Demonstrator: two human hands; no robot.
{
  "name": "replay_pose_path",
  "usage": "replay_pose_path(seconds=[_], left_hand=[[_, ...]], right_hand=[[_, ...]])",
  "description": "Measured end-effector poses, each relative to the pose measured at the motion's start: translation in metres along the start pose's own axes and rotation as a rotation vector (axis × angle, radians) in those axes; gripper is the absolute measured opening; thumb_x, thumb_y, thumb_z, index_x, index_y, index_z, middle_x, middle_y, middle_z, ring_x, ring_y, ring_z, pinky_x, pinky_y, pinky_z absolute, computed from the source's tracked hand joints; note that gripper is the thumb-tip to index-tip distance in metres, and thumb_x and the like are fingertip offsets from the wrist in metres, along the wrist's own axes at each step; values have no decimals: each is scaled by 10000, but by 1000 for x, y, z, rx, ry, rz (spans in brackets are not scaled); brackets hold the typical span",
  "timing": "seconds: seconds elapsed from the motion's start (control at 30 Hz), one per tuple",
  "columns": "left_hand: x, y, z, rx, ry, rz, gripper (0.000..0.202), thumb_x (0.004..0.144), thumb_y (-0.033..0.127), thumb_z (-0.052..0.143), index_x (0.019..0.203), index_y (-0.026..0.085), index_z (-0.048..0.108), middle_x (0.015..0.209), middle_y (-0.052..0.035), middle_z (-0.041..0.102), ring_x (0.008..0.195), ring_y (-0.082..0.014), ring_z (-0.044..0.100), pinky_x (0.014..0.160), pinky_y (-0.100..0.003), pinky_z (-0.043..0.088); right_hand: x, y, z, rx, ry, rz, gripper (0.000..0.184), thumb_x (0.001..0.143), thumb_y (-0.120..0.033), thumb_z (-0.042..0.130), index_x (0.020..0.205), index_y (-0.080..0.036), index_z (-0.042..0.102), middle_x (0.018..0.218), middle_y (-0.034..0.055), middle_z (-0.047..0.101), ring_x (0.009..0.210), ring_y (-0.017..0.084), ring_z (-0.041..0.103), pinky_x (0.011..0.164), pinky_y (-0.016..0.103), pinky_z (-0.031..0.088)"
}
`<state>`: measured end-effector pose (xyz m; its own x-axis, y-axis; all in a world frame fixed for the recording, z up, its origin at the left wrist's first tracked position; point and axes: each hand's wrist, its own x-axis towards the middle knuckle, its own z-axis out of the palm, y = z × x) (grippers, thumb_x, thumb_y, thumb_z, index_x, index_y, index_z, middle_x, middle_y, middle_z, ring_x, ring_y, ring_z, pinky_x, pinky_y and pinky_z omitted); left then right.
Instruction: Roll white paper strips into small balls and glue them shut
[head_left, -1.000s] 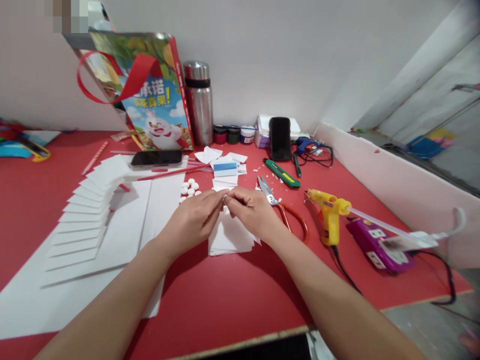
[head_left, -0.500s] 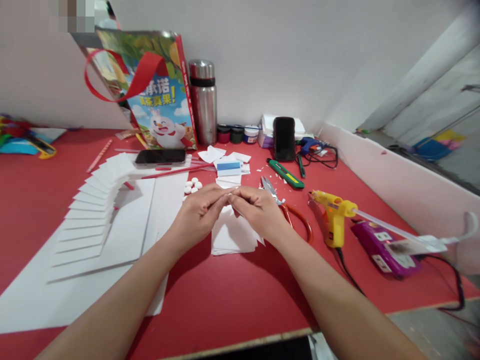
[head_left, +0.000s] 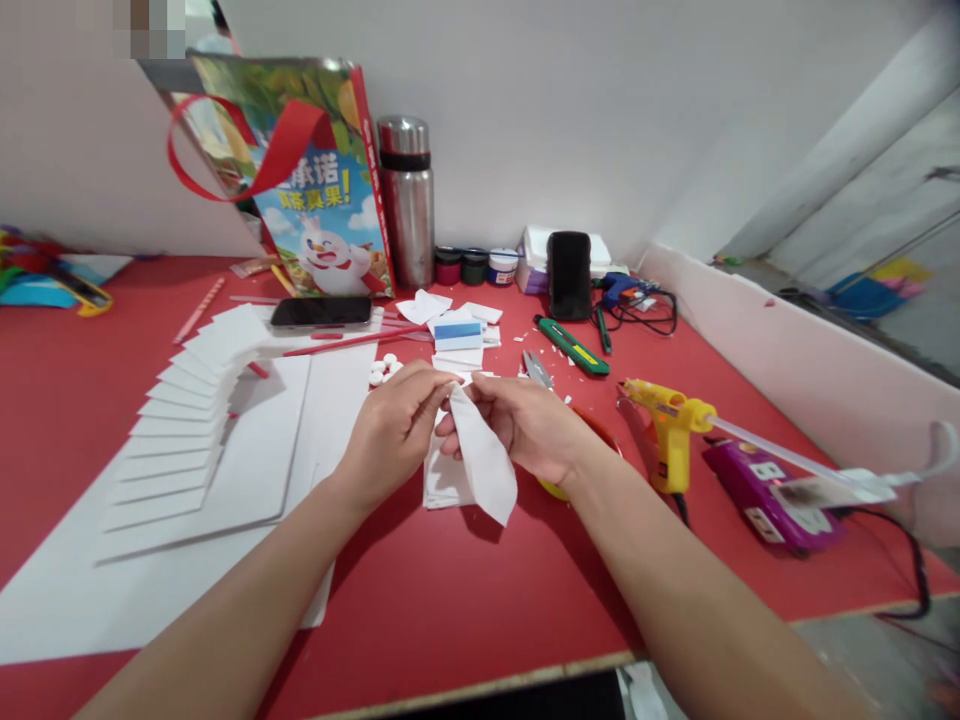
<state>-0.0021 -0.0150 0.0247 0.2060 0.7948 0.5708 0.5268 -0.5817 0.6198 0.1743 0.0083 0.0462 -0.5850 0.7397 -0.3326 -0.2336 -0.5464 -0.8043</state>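
Over a small stack of white paper pieces [head_left: 444, 480], a curved white paper piece [head_left: 487, 465] hangs between my hands, its wide end down toward me. My left hand [head_left: 397, 415] is closed and pinches its narrow top end. My right hand [head_left: 529, 420] is closed round the same paper near the top, its thumb above and its curled fingers partly hidden behind the sheet. Several small white balls [head_left: 376, 379] lie just past my left hand. Beyond my right hand lie scissors [head_left: 537, 370], their handles mostly hidden by my wrist.
White board pieces [head_left: 169, 430] fan out at left on white sheets. A yellow glue gun [head_left: 670, 430] and a purple box [head_left: 769, 500] are at right. Farther back are a green cutter [head_left: 571, 347], a phone [head_left: 321, 312], a steel flask [head_left: 407, 210], paint jars [head_left: 474, 268] and a gift bag [head_left: 322, 180].
Half a second ago my fingertips met over the paper stack. Now the curved white paper hangs down between them, and my right hand has turned, with its fingers showing behind the sheet.
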Motion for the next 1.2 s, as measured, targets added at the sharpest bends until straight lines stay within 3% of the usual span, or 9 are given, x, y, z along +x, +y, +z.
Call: replay_pose_path(seconds=[0.2,0.33,0.53,0.83,0.93,1.1,1.2], left_hand=[[0,2,2,-143,9,-112,204,1004,222,545,987,176,743,829,-25,656,778,-138,601,733,-258,457],[0,3,2,-263,4,-245,204,989,280,578,965,183,756,715,6,605,618,-109,527,596,-242,421],[1,6,0,-339,4,-322,201,977,278,593,890,165,735,656,22,555,568,-90,479,563,-232,401],[-1,8,3,-338,41,-381,197,950,307,631,856,169,737,621,26,586,531,-83,508,545,-219,427],[-1,10,6,-363,67,-415,180,937,293,647,850,167,741,587,29,593,504,-84,526,534,-216,447],[-1,12,12,-377,112,-464,195,923,293,666,803,149,720,554,25,600,466,-86,546,488,-211,445],[-3,10,14,-358,101,-420,190,936,293,651,839,151,732,574,20,609,478,-89,553,498,-218,452]], right_hand=[[-1,0,-4,1,38,-20,178,932,-276,660,849,-119,679,739,77,736,561,119,670,559,213,544],[0,1,-5,-16,51,-50,233,788,-300,826,783,-139,658,736,43,730,551,94,637,541,196,508],[3,3,-7,32,108,-49,247,737,-335,857,786,-139,714,683,15,689,575,94,590,546,210,481],[4,2,-7,-56,200,-50,321,611,-329,918,688,-154,661,601,-16,636,508,80,529,507,219,427],[4,5,-2,-150,288,-153,253,669,-330,850,698,-170,656,632,0,667,541,110,559,533,250,440],[4,12,6,-656,483,-577,146,748,-223,710,636,-181,627,604,-33,598,580,100,492,564,249,384],[3,12,7,-725,503,-605,137,759,-215,686,639,-180,631,601,-32,601,571,98,481,554,249,369]])
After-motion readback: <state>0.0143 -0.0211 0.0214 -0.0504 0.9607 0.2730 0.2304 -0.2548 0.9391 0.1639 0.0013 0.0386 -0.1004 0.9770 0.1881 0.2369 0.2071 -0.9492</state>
